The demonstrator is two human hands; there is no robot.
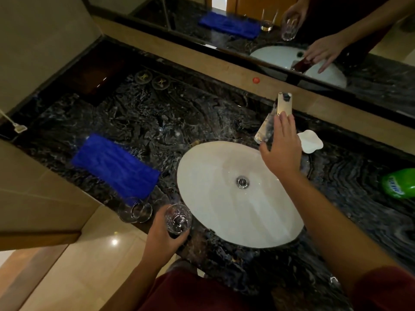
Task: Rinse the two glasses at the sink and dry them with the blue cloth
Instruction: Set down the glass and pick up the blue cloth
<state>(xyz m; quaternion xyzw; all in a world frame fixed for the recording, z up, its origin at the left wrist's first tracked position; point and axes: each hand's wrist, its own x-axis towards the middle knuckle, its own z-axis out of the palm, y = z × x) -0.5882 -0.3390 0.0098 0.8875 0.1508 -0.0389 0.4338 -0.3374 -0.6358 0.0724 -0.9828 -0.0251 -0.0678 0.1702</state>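
Note:
My left hand [162, 232] holds a clear patterned glass [178, 217] upright over the counter's front edge, just left of the white oval sink [213, 198]. A second clear glass [135, 211] stands on the dark marble counter [157, 122] near its front edge, touching the corner of the blue cloth [114, 166] that lies flat to the sink's left. My right hand [281, 149] is spread with fingers apart on the chrome faucet [275, 118] behind the sink. No water stream is visible.
A white soap dish [311, 141] sits right of the faucet, and a green bottle [400, 184] lies at the far right. Two round coasters [151, 79] rest at the back left. A mirror [292, 30] runs along the back wall.

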